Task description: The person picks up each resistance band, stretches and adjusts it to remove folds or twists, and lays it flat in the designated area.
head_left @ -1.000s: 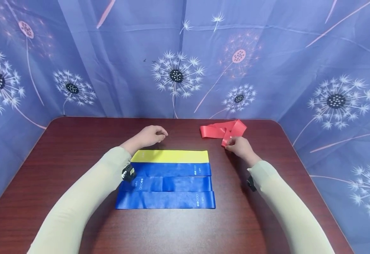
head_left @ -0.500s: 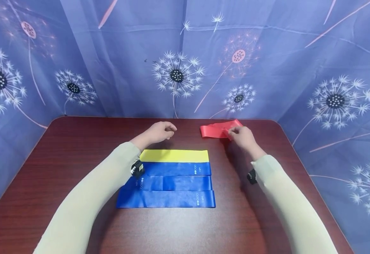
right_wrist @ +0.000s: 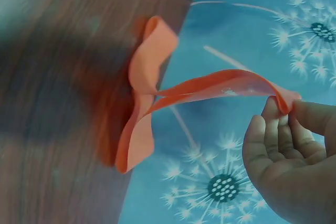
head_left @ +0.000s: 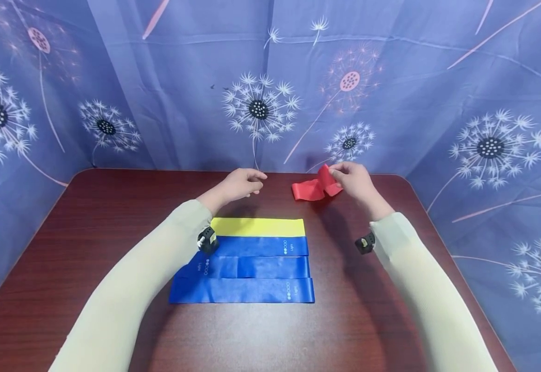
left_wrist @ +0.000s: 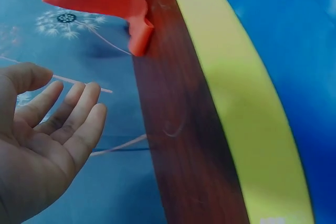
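My right hand (head_left: 355, 182) pinches one end of a red resistance band (right_wrist: 226, 85) between thumb and fingers, lifting that end off the table. The rest of the band (head_left: 308, 190) lies bent on the table near its back edge. To the left of it, my left hand (head_left: 241, 185) hovers over the table with loosely bent fingers and holds nothing; the left wrist view shows its open palm (left_wrist: 42, 156). Below it lie a flat yellow band (head_left: 261, 227) and several blue bands (head_left: 266, 291), laid in rows with edges close together. My left forearm hides their left ends.
The dark wood table (head_left: 270, 336) ends at the back against a blue curtain (head_left: 182, 103) printed with dandelions. Curtain also hangs along both sides. A small black camera is strapped on each wrist.
My right hand has raised the gripped end of the red band up and away from me. My left hand has drifted right and farther back. The yellow and blue bands have stayed put.
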